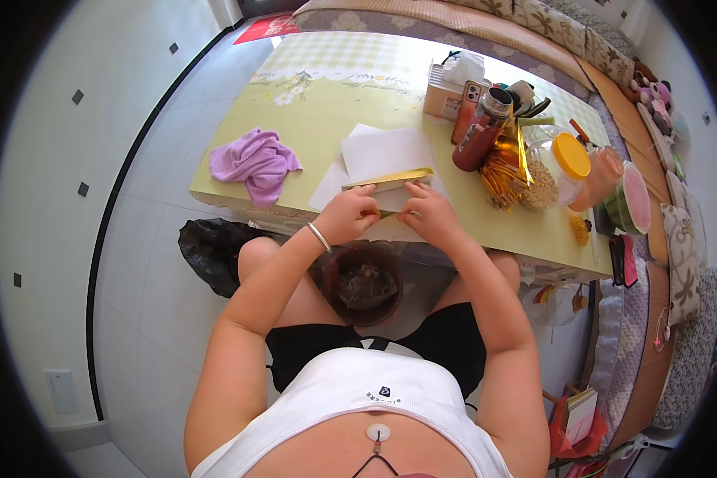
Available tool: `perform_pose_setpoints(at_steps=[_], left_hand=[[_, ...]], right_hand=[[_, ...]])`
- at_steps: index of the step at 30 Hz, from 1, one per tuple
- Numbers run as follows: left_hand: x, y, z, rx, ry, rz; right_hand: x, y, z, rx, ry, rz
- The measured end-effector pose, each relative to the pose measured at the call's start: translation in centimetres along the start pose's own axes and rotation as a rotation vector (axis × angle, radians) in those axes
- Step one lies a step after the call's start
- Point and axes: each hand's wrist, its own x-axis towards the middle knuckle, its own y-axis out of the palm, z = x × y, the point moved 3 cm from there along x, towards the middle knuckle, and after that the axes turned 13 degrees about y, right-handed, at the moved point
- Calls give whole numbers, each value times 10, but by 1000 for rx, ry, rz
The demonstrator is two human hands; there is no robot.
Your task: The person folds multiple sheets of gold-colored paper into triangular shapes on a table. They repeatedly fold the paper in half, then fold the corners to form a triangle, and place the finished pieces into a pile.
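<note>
Near the table's front edge, my left hand [349,215] and my right hand [430,215] hold a piece of gold foil paper [398,176] between them. Its long, narrow gold edge shows beyond my fingertips, while the near part is mostly hidden by my curled fingers and thumbs. White paper sheets [382,151] lie under and beyond the foil. To the right, a bundle of gold foil pieces [505,171] rests beside a dark red thermos [479,137].
A purple cloth [256,163] lies at the left. Rightward stand a tissue box [444,92], a phone [468,103], a yellow-lidded jar [543,183], a pink-lidded jar [597,177] and a cut watermelon [631,199]. A waste bin [390,307] sits between my legs, a black bag [215,255] beside them.
</note>
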Motion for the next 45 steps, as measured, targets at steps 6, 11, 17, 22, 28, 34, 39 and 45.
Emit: perform_pose_setpoints(at_steps=[6, 11, 17, 22, 28, 34, 39, 45], left_hand=[[-10, 8, 51, 23, -26, -374], [-4, 7, 58, 161, -163, -371], [4, 12, 58, 373, -222, -420], [13, 11, 40, 491, -352, -290], [12, 43, 32, 468, 191, -126], [5, 60, 13, 641, 84, 9], [4, 62, 7, 684, 70, 52], [-1, 61, 13, 639, 54, 139]], right_hand=[[30, 4, -57, 494, 400, 149], [40, 8, -73, 358, 449, -18], [38, 24, -55, 75, 308, -373], [35, 23, -49, -22, 349, -387], [36, 25, -43, -43, 317, -411], [34, 26, -48, -49, 317, -450], [33, 25, -46, -126, 296, -504], [4, 49, -24, -271, 85, 98]])
